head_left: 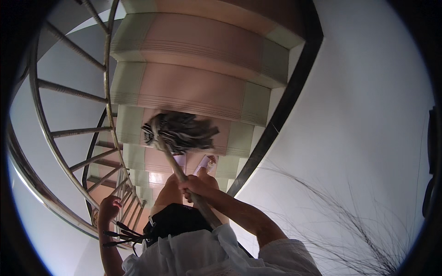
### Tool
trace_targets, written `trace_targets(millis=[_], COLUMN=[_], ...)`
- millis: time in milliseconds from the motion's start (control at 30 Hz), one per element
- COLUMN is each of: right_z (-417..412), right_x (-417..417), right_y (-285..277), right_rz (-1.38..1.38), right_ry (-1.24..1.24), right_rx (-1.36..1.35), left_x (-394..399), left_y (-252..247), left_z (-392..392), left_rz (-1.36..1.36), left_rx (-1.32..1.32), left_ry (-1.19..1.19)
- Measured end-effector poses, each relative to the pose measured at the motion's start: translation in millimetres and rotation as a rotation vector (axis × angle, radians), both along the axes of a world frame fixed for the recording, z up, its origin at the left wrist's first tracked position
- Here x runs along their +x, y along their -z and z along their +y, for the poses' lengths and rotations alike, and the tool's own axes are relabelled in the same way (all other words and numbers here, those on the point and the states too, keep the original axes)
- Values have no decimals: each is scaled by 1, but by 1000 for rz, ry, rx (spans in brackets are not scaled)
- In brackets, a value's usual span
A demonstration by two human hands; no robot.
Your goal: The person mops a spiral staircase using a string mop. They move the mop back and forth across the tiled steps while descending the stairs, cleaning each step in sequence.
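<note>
My right hand [194, 187] is closed around the wooden handle of a mop [172, 162], whose upper end runs back beside my body. The mop's dark grey and striped cloth strands [186, 131] lie, slightly blurred, on a pink and green stair tread just in front of my feet. At the left, my left hand [111, 206] is raised near the metal railing, with its fingers curled; it seems to hold nothing, and whether it touches the railing I cannot tell.
Pink and green steps [193, 82] rise ahead, and more steps lie below at the left. A curved metal railing [45, 127] borders the left side. A white wall [345, 120] with a black skirting [272, 129] bounds the right. Light-coloured slippers [207, 165] are on my feet.
</note>
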State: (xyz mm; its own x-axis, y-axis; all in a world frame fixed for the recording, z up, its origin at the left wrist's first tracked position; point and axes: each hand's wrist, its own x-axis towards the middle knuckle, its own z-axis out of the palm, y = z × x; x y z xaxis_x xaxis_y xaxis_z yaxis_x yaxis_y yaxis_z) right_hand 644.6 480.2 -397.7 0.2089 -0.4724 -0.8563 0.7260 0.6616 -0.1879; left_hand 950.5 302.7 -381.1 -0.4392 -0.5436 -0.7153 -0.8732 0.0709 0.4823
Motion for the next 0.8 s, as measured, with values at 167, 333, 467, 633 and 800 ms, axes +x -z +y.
trace_targets(millis=[167, 333, 467, 633, 800], right_z=[-34, -10, 55, 144, 252], right_x=[-6, -30, -57, -92, -138], right_y=[-4, -26, -37, -100, -92], right_rz=[-305, -306, -187, 142, -122], right_ry=[60, 132, 100, 108, 450], right_rx=[-143, -64, -10, 276, 443], left_x=[8, -27, -53, -116, -114], left_y=[-8, -11, 8, -16, -4], left_z=[19, 43, 59, 71, 91], left_rz=[-24, 1, -28, -90, -140], left_rx=[-35, -65, -140, -39, -29], left_ry=[-82, -29, 115, 53, 112])
